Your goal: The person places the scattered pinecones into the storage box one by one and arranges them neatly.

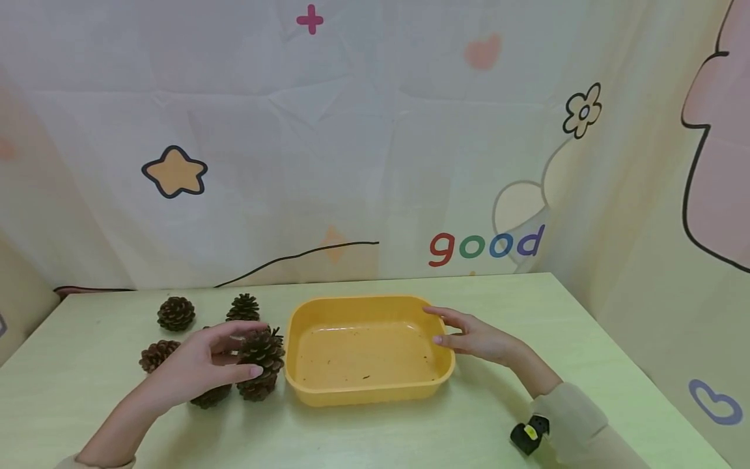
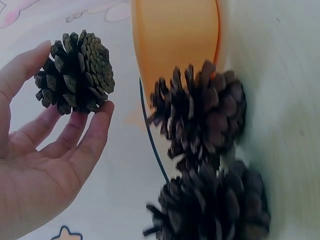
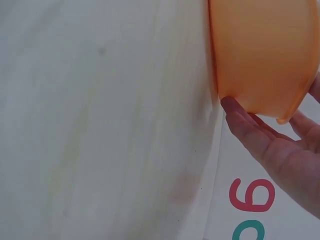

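Observation:
My left hand [image 1: 196,361] grips a brown pine cone [image 1: 263,350] between thumb and fingers, just left of the yellow plastic basin [image 1: 369,394]. In the left wrist view the held pine cone [image 2: 75,72] is raised, its scaly base turned away from the palm. Other pine cones [image 2: 200,110] sit on the table close beside it. At the basin's right side, my right hand [image 1: 477,335] holds the rim, thumb over the edge. The right wrist view shows its fingers [image 3: 250,132] against the basin's outer wall [image 3: 265,55]. Small dark flecks lie on the basin floor.
Pine cones stand behind and around the left hand: one at the far left [image 1: 176,314], one near the basin [image 1: 243,307], one by the wrist [image 1: 157,355]. A small black object [image 1: 529,435] shows at the right sleeve. A printed curtain [image 1: 351,163] hangs behind the table.

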### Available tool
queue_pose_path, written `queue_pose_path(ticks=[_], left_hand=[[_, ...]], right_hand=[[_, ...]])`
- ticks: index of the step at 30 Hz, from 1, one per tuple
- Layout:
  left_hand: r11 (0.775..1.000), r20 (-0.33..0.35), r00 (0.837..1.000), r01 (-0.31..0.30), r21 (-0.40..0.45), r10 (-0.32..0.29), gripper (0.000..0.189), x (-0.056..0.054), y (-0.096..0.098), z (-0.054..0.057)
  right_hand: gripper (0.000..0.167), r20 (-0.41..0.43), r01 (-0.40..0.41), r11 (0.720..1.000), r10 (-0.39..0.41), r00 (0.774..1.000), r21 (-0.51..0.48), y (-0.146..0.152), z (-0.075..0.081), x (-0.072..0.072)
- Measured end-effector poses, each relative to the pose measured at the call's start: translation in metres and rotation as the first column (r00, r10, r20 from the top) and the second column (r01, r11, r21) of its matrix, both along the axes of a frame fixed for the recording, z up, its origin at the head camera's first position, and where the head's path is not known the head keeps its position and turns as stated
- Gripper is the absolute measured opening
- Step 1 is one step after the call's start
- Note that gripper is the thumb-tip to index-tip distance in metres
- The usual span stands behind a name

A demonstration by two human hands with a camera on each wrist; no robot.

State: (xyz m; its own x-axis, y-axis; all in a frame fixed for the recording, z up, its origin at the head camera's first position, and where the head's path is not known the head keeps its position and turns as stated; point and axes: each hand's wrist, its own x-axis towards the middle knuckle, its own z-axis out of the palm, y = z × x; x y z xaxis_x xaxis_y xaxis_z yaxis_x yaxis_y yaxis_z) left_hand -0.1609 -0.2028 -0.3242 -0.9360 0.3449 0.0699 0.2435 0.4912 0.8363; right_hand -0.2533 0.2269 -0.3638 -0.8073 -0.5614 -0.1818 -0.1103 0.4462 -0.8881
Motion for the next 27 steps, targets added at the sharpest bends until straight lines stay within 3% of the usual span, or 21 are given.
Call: queue_pose_path(ticks=[27], left_hand=[[0.981,-0.009,0.992,0.125,0.149,-0.125,0.058,-0.032,0.073,-0.016]], right_hand=[[0.063,-0.018,-0.003,0.999,0.004,1.000,0.036,0.000,-0.001,-0.002]])
